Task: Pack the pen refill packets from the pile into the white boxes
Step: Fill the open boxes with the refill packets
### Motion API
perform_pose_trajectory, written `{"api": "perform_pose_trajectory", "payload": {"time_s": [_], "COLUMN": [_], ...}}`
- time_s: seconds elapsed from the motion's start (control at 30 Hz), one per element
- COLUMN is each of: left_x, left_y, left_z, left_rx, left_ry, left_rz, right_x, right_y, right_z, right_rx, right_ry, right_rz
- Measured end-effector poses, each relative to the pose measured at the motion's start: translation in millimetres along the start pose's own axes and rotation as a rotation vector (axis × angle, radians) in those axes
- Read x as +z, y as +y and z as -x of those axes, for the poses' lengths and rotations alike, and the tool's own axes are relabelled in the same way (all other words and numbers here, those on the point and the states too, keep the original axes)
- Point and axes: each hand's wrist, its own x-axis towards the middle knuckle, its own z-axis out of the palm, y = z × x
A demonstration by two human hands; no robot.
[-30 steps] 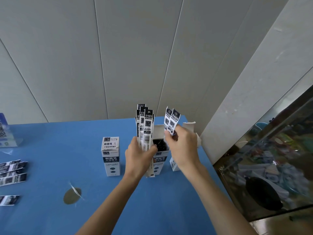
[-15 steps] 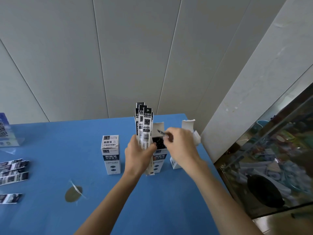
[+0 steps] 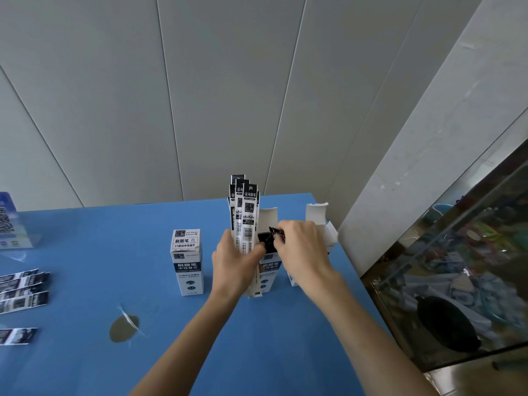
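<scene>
My left hand (image 3: 234, 261) grips a bunch of several long black-and-white refill packets (image 3: 244, 212), held upright beside an open white box (image 3: 268, 274). My right hand (image 3: 303, 250) pinches the tops of packets (image 3: 276, 232) pushed down into that box's mouth; only their dark ends show. A shut white box (image 3: 187, 261) stands to the left. Behind my right hand stands another open white box (image 3: 317, 214), mostly hidden. Loose packets (image 3: 24, 290) lie in a pile at the table's left edge.
The blue table (image 3: 85, 244) has a worn brown spot (image 3: 123, 328) in front of the shut box. A blue card stand (image 3: 10, 224) is at far left. Grey wall panels rise behind; a glass case (image 3: 457, 267) borders the table's right edge.
My right hand has lowered the two packets it held above the open box down into its mouth. My left hand has kept its bunch upright in the same place.
</scene>
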Motion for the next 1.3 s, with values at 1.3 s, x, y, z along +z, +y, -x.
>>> {"api": "perform_pose_trajectory", "payload": {"time_s": [1.3], "left_x": [3], "left_y": [1], "left_z": [6], "left_rx": [0.039], "left_ry": [0.020], "left_rz": [0.046], "right_x": [-14], "right_y": [-19], "right_z": [17], "right_rx": [-0.029], "right_ry": [-0.158], "right_rz": [0.084]}}
